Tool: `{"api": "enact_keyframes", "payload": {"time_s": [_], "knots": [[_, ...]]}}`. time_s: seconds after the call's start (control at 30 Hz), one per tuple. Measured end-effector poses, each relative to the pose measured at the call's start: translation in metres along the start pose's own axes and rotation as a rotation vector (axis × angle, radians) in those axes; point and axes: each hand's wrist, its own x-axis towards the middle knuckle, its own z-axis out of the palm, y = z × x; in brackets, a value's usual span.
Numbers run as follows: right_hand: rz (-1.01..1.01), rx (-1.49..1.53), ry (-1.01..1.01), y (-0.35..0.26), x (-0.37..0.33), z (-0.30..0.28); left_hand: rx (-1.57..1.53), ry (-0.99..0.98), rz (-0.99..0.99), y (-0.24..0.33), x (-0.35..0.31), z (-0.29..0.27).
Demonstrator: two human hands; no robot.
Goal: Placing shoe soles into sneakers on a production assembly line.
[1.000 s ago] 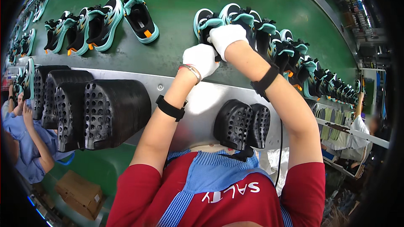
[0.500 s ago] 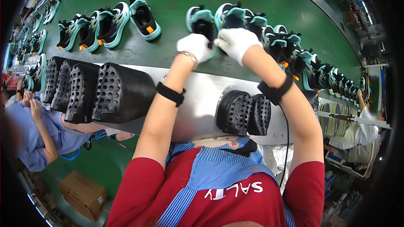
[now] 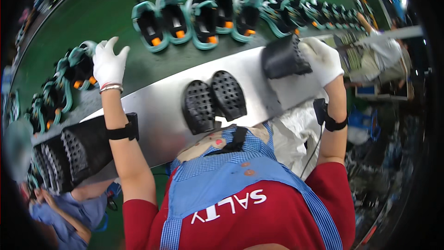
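A green worktop (image 3: 108,11) fills the far side, a metal ledge (image 3: 159,104) runs along its near edge, and a row of teal-and-black shoes (image 3: 173,18) stands beyond the ledge. By the ledge's far edge, a black block (image 3: 279,59) lies directly left of the right hand (image 3: 321,60), its holed face toward that glove, the face's long axis pointing roughly away from the wearer. The left hand (image 3: 110,62) is well apart, fingers spread wide and empty beside a dark shoe (image 3: 80,68); whether the right fingers grip the block, I cannot tell
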Motion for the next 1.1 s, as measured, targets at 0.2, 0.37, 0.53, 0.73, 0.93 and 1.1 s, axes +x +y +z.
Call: {"api": "enact_keyframes", "payload": {"time_s": [0.2, 0.37, 0.53, 0.73, 0.93, 1.1], "knots": [[0.06, -0.01, 0.08, 0.062, -0.031, 0.008, -0.311, -0.204, 0.139, 0.034, 0.016, 0.075], [0.027, 0.075, 0.104, 0.091, -0.052, 0.021, -0.403, -0.223, 0.153, 0.068, 0.001, 0.055], [-0.142, -0.012, -0.001, 0.094, -0.046, 0.026, -0.435, -0.284, 0.073, 0.07, -0.006, 0.057], [-0.232, -0.104, -0.105, 0.099, -0.038, 0.014, -0.363, -0.238, 0.189, 0.066, -0.01, 0.055], [-0.202, -0.159, 0.035, 0.065, -0.048, -0.028, -0.344, -0.036, 0.221, 0.044, -0.012, 0.026], [-0.472, -0.053, 0.129, -0.027, -0.026, -0.022, -1.115, -0.369, 0.154, 0.094, -0.032, -0.03]]}}
